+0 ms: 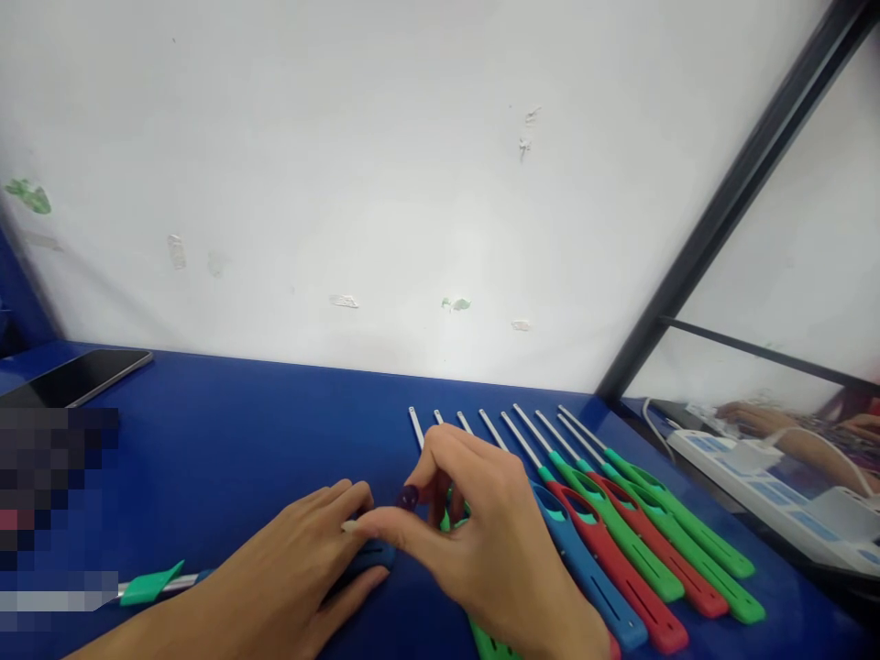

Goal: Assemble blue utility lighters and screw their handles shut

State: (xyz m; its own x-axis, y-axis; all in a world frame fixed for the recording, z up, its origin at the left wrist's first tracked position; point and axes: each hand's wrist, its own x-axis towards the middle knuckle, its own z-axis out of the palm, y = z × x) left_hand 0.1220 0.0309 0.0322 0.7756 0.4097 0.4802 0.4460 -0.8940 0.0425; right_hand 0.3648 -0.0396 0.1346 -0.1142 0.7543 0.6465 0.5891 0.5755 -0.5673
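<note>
My left hand (313, 550) is closed around a blue-handled lighter (375, 553) that lies on its side, its metal tube with a green piece (152, 585) pointing left past my wrist. Beside it, my right hand (474, 522) pinches a small dark object (408, 498) between thumb and forefinger, with the thumb tip close to the left fingers. Under and to the right of my right hand lies a row of long lighters with blue, red (636, 582) and green (711, 541) handles, their metal tubes pointing toward the wall. My right hand partly covers some of them.
A phone (103, 374) lies on the blue table (275, 412) at the far left, near a blurred-out area. A white wall (412, 183) stands behind. A black frame post (715, 211) rises at right; beyond it are a power strip (770, 495) and another person's arm (790, 435).
</note>
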